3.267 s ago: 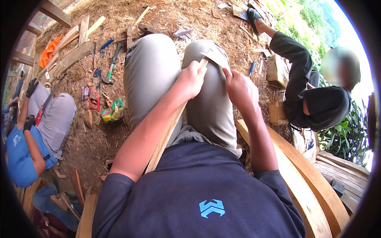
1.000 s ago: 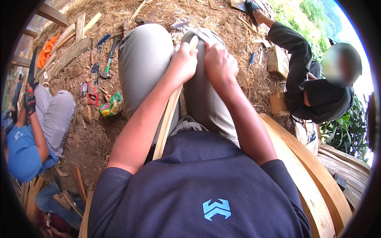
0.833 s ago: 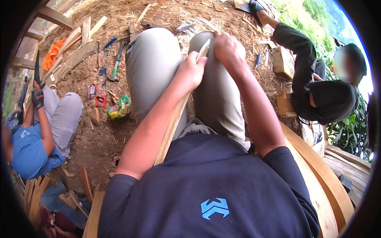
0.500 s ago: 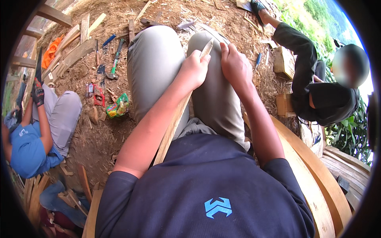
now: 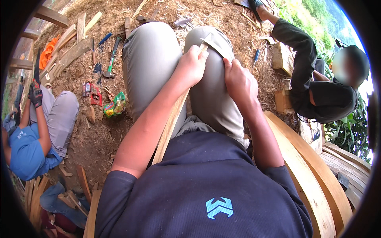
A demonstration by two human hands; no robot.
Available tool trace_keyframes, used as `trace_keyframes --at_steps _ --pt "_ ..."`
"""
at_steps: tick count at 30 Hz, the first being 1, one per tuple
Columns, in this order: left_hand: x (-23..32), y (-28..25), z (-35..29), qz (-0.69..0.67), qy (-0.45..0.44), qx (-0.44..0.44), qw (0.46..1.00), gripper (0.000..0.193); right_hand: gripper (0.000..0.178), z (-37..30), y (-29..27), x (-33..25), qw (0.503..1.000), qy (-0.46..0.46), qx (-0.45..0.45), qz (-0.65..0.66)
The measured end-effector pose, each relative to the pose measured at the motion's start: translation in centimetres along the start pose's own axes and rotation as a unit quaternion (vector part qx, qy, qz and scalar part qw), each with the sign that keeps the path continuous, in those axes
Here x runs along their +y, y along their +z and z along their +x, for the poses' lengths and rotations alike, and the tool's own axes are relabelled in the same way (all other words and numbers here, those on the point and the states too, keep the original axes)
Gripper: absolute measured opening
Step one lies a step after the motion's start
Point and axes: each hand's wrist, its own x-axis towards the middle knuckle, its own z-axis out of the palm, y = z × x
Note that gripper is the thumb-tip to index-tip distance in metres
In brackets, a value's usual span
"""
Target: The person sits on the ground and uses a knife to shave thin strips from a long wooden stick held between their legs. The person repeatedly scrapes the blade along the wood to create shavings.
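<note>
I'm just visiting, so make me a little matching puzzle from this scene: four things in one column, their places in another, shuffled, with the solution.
Things
1. wooden strip
2. hammer
3. bladed tool
4. orange cloth

Places
A. in the person's right hand
B. beside planks at the upper left
C. in the person's left hand
D. on the ground, left of the person's knees

Pairs: 1-C, 2-D, 3-A, 4-B

Wide fisheye view downward from head height
</note>
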Motion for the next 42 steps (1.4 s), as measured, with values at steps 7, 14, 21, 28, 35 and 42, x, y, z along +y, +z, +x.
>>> trace_keyframes --at_steps 7,14,21,28,35,42 --pt "0.0 0.4 -0.1 0.082 0.026 0.063 0.994 0.033 0.055 0.4 -0.1 -2.2 0.999 0.028 -0.008 -0.023" --pt "0.9 -0.1 0.1 0.114 -0.016 0.057 0.992 0.04 0.055 2.0 0.1 -3.9 0.999 0.036 -0.009 -0.01" --pt "0.3 0.1 0.4 0.124 0.039 0.088 0.988 0.035 0.053 2.8 0.3 -4.6 0.999 0.028 -0.007 0.015" --pt "0.8 0.1 -1.1 0.133 0.031 0.058 0.989 0.035 0.054 5.3 0.6 -4.5 0.998 0.019 0.017 0.057" --pt "-0.7 -0.2 -0.6 0.117 0.008 0.033 0.993 0.037 0.052 5.8 1.3 -2.7 0.992 -0.049 0.073 0.095" --pt "-2.5 0.5 0.4 0.072 0.006 0.026 0.997 0.031 0.048 0.2 1.0 -0.3 0.992 -0.078 0.075 0.07"
